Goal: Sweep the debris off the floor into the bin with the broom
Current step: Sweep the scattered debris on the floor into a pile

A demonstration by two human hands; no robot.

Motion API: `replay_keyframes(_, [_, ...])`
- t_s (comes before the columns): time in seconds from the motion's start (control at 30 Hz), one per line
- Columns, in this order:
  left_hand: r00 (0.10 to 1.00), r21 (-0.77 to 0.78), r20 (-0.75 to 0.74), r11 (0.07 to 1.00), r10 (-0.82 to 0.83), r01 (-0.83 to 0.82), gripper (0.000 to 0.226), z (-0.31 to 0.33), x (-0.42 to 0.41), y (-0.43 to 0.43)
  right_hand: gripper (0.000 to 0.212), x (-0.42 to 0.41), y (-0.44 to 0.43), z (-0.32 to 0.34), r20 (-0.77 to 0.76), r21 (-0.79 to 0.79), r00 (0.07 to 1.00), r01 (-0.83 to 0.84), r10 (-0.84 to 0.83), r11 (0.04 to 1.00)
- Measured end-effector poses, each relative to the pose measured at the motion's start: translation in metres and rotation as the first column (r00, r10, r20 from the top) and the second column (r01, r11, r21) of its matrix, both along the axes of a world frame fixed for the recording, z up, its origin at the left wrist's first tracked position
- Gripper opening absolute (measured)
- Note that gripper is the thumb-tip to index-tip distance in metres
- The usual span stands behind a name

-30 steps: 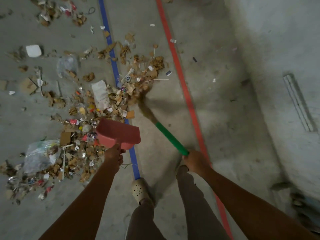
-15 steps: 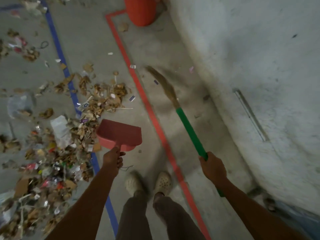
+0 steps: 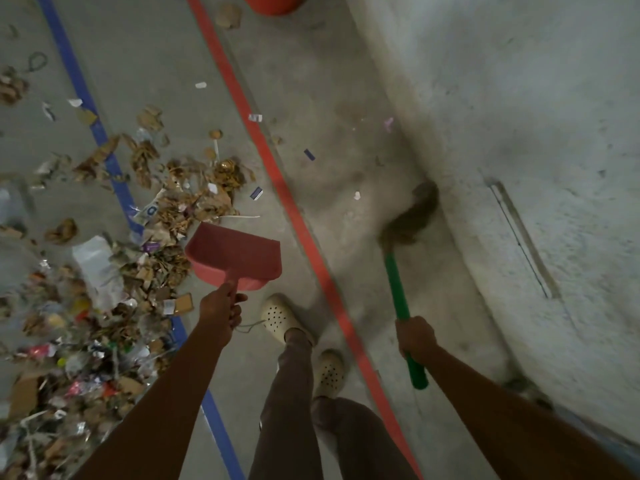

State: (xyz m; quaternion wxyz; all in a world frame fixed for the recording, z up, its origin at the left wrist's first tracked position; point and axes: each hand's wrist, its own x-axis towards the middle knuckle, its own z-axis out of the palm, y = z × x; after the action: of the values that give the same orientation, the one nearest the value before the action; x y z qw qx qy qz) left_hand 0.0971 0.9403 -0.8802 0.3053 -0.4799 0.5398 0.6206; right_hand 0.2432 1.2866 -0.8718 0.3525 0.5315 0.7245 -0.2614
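Plainly, in the head view, the right hand is curled round the green handle of the broom, whose blurred bristles sit ahead of it, low by the wall. The left hand grips the red dustpan, held just ahead of it. Debris lies left of and beyond that hand; the orange bin stands far ahead.

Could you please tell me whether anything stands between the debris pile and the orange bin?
Nothing upright: only the flat red floor stripe and stray scraps lie between the brown cardboard debris pile and the round orange bin.
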Motion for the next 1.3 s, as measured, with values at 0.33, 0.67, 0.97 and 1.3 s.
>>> replay_keyframes(0.33, [0.997,-0.041,0.019,0.996,-0.079,0.08,0.027,-0.005,-0.059,-0.019,0.026,-0.077,-0.032,0.045,-0.111,0.003,0.693,-0.716,0.712,0.698])
replay_keyframes(0.67, [0.996,-0.021,-0.036,0.997,-0.08,0.079,0.029,0.013,-0.115,0.026,0.023,-0.143,0.081,0.065,-0.174,0.226,0.865,-0.429,0.47,0.874])
replay_keyframes(0.97, [0.999,-0.079,-0.032,0.996,-0.032,0.029,0.033,0.014,-0.161,0.094,0.033,-0.244,0.198,0.028,-0.212,0.069,0.977,0.042,-0.026,0.997])
replay_keyframes(1.3, [0.999,-0.123,0.013,0.992,0.039,-0.037,0.025,-0.005,-0.204,0.164,0.03,-0.276,0.195,-0.021,-0.097,-0.024,0.832,-0.55,0.546,0.835])
